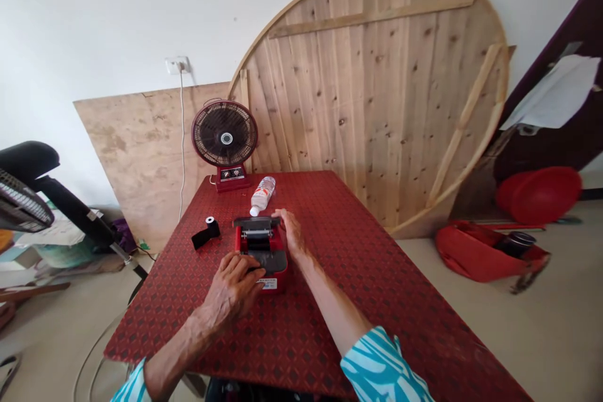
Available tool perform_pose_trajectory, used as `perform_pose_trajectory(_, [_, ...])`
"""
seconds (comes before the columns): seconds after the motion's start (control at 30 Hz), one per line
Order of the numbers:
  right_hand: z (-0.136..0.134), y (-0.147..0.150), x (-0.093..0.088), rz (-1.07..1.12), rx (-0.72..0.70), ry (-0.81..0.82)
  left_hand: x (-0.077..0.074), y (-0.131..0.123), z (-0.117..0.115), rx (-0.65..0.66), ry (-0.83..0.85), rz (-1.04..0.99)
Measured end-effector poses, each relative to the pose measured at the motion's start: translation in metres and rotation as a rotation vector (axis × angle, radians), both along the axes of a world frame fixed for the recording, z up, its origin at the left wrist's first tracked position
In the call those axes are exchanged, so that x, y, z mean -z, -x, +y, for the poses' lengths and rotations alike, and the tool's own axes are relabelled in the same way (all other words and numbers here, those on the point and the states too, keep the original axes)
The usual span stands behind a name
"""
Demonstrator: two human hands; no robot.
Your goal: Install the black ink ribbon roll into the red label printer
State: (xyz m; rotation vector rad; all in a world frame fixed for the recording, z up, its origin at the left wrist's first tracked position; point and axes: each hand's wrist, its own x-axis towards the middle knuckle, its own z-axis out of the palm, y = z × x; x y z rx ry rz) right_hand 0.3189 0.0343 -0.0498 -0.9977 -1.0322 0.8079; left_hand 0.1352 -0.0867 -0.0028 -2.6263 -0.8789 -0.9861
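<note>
A small red machine [281, 237] with a raised grey flap, a metal bar and a dark roller inside sits on the table in front of me. My left hand [235, 279] lies at its front left corner, the fingers bent over the grey front plate. On the other side, my right hand [293, 235] grips the right rear, its fingertips at the end of the grey flap. The thumb side of the right hand is partly hidden. Left of the machine stands a roll of black strip [211, 226] with a loose end lying out.
A patterned red cloth covers the table [348, 301]. Behind the machine lies a plastic bottle [262, 195]; a dark red fan [225, 138] stands at the back left. A round wooden board [367, 94] leans on the wall. Red bags [475, 254] rest on the floor at right.
</note>
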Motion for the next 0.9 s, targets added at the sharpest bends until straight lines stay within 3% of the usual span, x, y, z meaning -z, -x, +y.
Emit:
perform_pose_trajectory(0.2, [-0.043, 0.007, 0.010, 0.162, -0.051, 0.108, 0.006, 0.006, 0.001, 0.028, 0.121, -0.109])
perform_pose_trajectory(0.27, [-0.047, 0.010, 0.009, 0.240, -0.085, 0.145, 0.009, 0.011, 0.011, 0.013, 0.273, -0.296])
perform_pose_trajectory(0.4, [-0.047, 0.013, 0.004, 0.307, -0.113, 0.184, 0.020, 0.019, 0.047, -0.138, 0.700, -0.865])
perform_pose_trajectory(0.5, [-0.047, 0.013, 0.001, 0.303, -0.109, 0.198, 0.028, 0.018, 0.070, -0.152, 1.020, -1.106])
perform_pose_trajectory(0.67, [-0.047, 0.012, 0.003, 0.273, -0.120, 0.186, 0.031, 0.010, 0.076, -0.040, 1.248, -1.254])
perform_pose_trajectory(0.9, [-0.044, 0.011, 0.010, 0.243, -0.146, 0.162, 0.026, 0.007, 0.069, 0.035, 1.308, -1.281])
